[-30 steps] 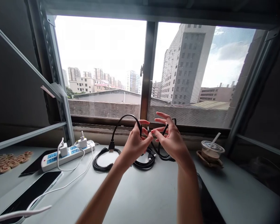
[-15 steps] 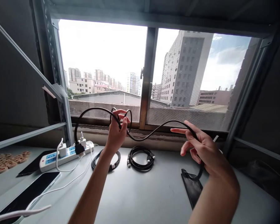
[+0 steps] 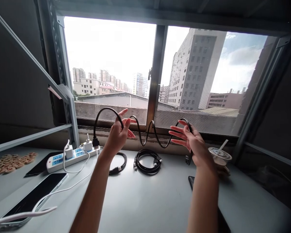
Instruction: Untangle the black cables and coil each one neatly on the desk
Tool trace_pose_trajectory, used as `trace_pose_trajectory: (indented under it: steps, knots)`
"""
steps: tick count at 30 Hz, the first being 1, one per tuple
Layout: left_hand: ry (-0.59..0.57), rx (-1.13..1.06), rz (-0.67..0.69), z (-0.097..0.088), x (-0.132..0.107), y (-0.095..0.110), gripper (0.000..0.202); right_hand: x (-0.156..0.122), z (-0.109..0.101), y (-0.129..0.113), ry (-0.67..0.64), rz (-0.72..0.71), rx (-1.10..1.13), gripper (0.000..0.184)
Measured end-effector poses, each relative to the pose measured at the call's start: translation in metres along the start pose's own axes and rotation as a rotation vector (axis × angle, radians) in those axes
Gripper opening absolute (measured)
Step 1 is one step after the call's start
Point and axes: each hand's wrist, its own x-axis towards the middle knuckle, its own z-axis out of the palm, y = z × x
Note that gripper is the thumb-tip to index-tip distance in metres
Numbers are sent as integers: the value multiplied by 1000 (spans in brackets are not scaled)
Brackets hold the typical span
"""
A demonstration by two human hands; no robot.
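A thick black cable (image 3: 163, 147) hangs in wavy loops between my two hands, above the table. My left hand (image 3: 118, 136) grips it between thumb and index finger, the other fingers spread. Beyond that hand the cable arches left and drops to a black plug (image 3: 95, 141) hanging by the power strip. My right hand (image 3: 192, 137) holds the other stretch at the thumb, with its fingers stretched out to the left. Another plug (image 3: 187, 159) dangles below that hand. Two coiled black cables lie behind: one coil (image 3: 147, 173) in full view, another coil (image 3: 124, 165) partly behind my left forearm.
On the left are a white power strip (image 3: 74, 161) with chargers and white cords, a phone (image 3: 36, 197), a dark flat object (image 3: 42, 164) and wooden pieces (image 3: 12, 163). To the right stand a lidded cup (image 3: 219, 153) with a straw and, under my forearm, a black flat object (image 3: 223, 216).
My right hand has moved left and turned, bringing its cable end off the table and closer to my left hand. The cup has come into fuller view. The left plug has shifted right.
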Motion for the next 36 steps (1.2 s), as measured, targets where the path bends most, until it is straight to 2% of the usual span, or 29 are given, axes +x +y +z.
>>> trace_pose_trajectory:
  steps: [5,8,10,14,20,24,27,32,36]
  knots:
    - [-135,-194,-56,-5,-4,13,46,8,11,14,-159,45,-4,37]
    - [-207,-208,-48,-6,-5,14,50,8,26,16,-278,115,-47,42]
    - [-304,-187,-50,-8,-4,12,55,8,39,18,-341,150,-64,43]
    - [-503,-107,-85,-11,-5,7,57,11,65,31,-393,152,-74,39]
    - [-599,-133,-140,-16,-9,9,58,15,84,54,-453,160,-146,40]
    - [-676,-159,-137,-23,-10,10,68,13,90,55,-511,176,-62,38]
    - [-632,-194,-106,-26,-10,7,67,9,93,47,-501,196,38,38]
    - [-404,-298,-54,-18,-10,8,55,5,95,39,-400,175,138,43]
    - [-268,-243,-74,-11,-7,11,48,5,94,38,-326,109,117,54]
